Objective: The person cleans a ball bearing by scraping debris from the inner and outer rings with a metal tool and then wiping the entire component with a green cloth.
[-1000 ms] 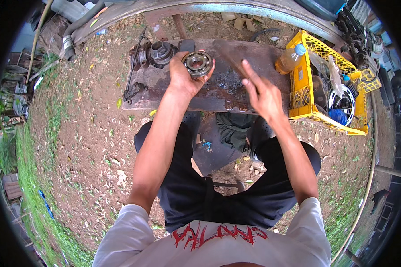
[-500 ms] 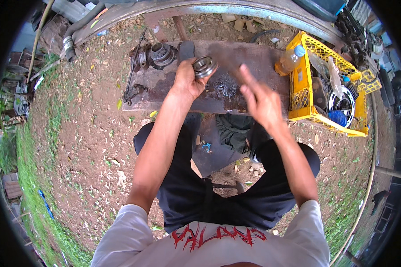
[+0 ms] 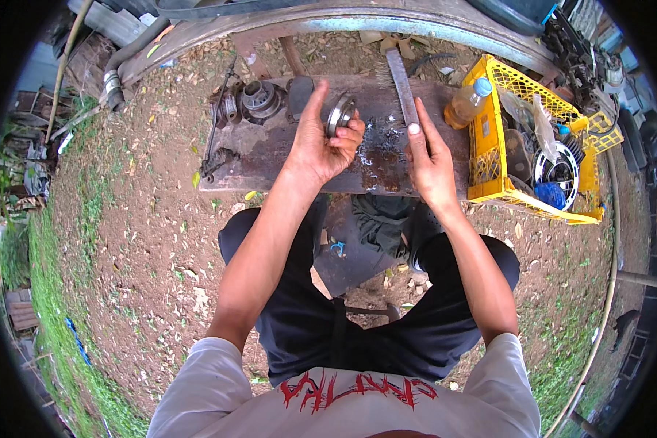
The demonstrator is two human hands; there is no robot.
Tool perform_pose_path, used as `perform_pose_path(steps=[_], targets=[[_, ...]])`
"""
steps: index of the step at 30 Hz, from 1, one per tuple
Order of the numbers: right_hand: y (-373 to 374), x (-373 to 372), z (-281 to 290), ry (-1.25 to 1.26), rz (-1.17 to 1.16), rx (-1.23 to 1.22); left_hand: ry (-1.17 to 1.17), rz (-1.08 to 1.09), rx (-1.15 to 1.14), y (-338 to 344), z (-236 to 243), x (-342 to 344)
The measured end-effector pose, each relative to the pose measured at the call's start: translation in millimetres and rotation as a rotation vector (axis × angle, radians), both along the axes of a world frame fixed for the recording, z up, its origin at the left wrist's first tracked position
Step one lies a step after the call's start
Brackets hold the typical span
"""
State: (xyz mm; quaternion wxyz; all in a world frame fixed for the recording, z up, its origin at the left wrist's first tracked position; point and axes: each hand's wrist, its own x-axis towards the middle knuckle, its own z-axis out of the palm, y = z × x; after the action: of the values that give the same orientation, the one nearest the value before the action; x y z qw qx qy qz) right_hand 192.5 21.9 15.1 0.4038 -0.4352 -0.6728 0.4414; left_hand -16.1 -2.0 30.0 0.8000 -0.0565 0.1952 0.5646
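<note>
My left hand (image 3: 321, 150) holds a round, shiny metal bearing-like part (image 3: 339, 115) above the bench, its thumb lifted and its fingers curled round the part's right side. The part is tilted nearly on edge. In my right hand (image 3: 432, 160) is a wire brush (image 3: 400, 84) with a long, flat grey back, gripped at its near end with thumb and forefinger along it. Its bristles point left, apart from the metal part. Beneath both hands lies a low, dark bench (image 3: 270, 157) with wet, whitish spots.
At the bench's left stand a greasy metal hub (image 3: 259, 101), smaller metal parts and a thin rod (image 3: 215, 117). On the right, a bottle of amber liquid (image 3: 466, 106) is beside a yellow crate (image 3: 491, 157) of parts. A dark cloth (image 3: 383, 225) lies below the bench edge.
The brush, blurred near the metal part before, has swung away to the right and now points forward. My left hand has turned the part more on edge and raised its thumb.
</note>
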Motion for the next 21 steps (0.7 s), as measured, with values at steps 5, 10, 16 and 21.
perform_pose_path(steps=[5,10,16,21], targets=[[-3,0,13,0.092,-0.002,-0.135,-0.072,-0.119,0.225,-2,-3,-2],[0,4,9,0.071,-0.001,-0.04,0.088,-0.033,0.188,-5,5,9],[-9,0,19,-0.051,0.02,0.157,0.175,0.127,0.135,-6,-1,14],[-37,-5,19,-0.404,0.178,0.395,0.324,0.263,0.168,-6,2,19]])
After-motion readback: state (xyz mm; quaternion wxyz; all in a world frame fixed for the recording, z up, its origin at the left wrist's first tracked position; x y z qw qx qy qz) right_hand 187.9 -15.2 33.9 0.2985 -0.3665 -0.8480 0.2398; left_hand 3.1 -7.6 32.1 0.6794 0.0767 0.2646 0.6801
